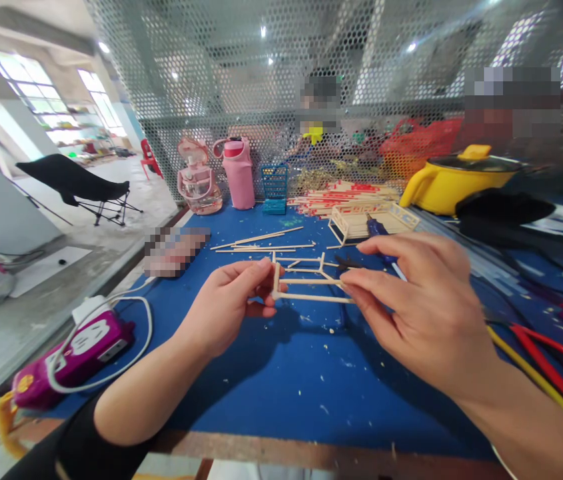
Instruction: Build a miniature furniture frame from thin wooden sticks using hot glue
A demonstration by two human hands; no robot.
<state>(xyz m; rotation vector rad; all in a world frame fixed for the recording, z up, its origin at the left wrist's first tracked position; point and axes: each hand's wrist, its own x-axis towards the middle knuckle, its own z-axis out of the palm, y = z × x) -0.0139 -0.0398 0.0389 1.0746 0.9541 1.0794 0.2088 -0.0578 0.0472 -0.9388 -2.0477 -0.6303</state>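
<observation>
Between my hands, above the blue tabletop [261,393], is a small frame of thin wooden sticks [311,282]. My left hand [234,293] pinches its left end, thumb on top. My right hand [406,287] pinches the right end of a stick on the frame between thumb and fingertips. Behind my right hand lies a glue gun with a dark blue body [375,225], partly hidden. A larger stick-built tray [348,230] stands beyond it. Several loose sticks [261,241] lie behind the frame.
Purple power strip [86,340] with a white cable sits at left. A pink bottle [239,177], a clear pink bottle [200,187] and a blue basket [274,187] line the perforated screen. Red-handled pliers [541,353] and a yellow pot [461,183] are at right. People are beyond the screen.
</observation>
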